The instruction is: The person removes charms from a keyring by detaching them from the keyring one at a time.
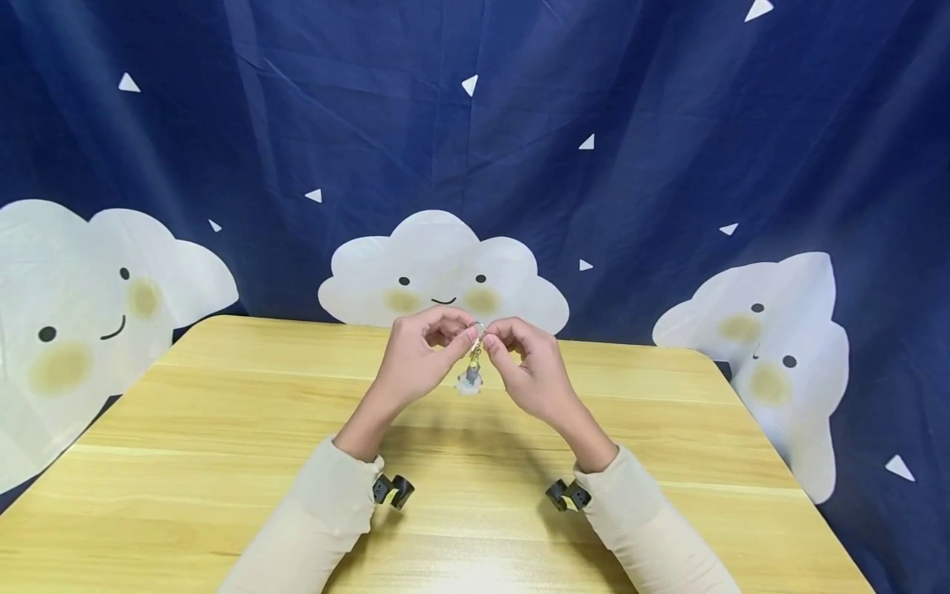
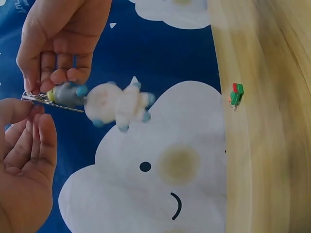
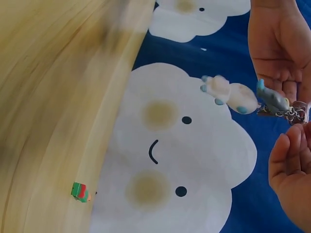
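A keychain (image 1: 472,375) hangs in the air between the two hands, over the far part of the table. It has a metal ring and chain, a small grey figure (image 2: 68,94) with a yellow part, and a white toy figure (image 2: 116,103) with blue tips. The left hand (image 1: 417,356) pinches the ring at the top between thumb and forefinger. From the other side, thumb and fingertips of the right hand (image 1: 536,370) pinch the same ring. The pinching fingertips partly cover the ring.
A small green and red object (image 2: 236,94) stands near the table's far edge; in the head view it is not visible. The wooden table (image 1: 223,495) stretches below both arms. Behind it hangs a dark blue cloth (image 1: 386,124) with white clouds and triangles.
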Tool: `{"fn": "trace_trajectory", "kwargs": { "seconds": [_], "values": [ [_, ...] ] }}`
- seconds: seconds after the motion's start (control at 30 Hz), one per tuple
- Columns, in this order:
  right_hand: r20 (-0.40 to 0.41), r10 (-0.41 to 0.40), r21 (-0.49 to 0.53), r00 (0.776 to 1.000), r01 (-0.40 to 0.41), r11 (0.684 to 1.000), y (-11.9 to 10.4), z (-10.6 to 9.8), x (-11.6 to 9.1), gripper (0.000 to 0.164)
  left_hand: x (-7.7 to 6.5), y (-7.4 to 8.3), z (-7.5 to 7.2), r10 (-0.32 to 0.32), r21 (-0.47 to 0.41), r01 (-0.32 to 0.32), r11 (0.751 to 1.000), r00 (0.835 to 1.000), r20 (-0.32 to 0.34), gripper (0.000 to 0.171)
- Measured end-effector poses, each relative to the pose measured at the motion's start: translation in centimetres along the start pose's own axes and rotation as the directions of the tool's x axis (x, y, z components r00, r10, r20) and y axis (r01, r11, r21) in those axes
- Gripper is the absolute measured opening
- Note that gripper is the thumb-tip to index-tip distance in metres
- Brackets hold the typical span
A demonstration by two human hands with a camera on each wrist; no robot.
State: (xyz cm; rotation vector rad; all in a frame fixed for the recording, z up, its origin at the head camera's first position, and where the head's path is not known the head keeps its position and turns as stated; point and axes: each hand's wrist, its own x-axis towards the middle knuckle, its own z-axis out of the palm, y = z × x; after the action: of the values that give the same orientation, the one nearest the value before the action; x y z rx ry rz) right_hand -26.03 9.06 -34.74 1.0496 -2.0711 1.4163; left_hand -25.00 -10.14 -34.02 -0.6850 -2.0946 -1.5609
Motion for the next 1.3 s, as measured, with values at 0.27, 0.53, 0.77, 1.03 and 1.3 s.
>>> {"fn": "trace_trajectory", "kwargs": {
  "seconds": [0.27, 0.53, 0.77, 1.03, 1.3],
  "values": [
    [0.089, 0.157, 0.147, 0.984, -0.169, 0.975, -0.42, -0.65, 0.05, 0.013, 0.08, 0.14, -0.32, 0.028, 0.067, -0.029, 0.997, 1.000, 0.009, 0.008],
    [0.108, 0.214, 0.207, 0.971, -0.232, 0.950, -0.61, -0.90, 0.26, 0.014, 0.16, 0.27, -0.28, 0.086, 0.039, -0.086, 0.995, 0.996, -0.001, 0.007],
    [0.090, 0.194, 0.206, 0.977, -0.209, 0.956, -0.65, -0.84, 0.19, 0.010, 0.11, 0.51, -0.07, 0.105, 0.026, -0.103, 0.994, 0.994, -0.042, 0.004],
    [0.092, 0.149, 0.165, 0.985, -0.162, 0.973, -0.70, -0.74, 0.16, 0.011, 0.05, 0.66, 0.02, 0.062, 0.012, -0.062, 0.998, 0.997, -0.037, 0.007],
    [0.092, 0.148, 0.175, 0.985, -0.162, 0.971, -0.74, -0.83, 0.18, 0.010, 0.19, 0.73, -0.30, 0.120, 0.111, -0.116, 0.987, 0.992, -0.032, 0.005]
  ]
}}
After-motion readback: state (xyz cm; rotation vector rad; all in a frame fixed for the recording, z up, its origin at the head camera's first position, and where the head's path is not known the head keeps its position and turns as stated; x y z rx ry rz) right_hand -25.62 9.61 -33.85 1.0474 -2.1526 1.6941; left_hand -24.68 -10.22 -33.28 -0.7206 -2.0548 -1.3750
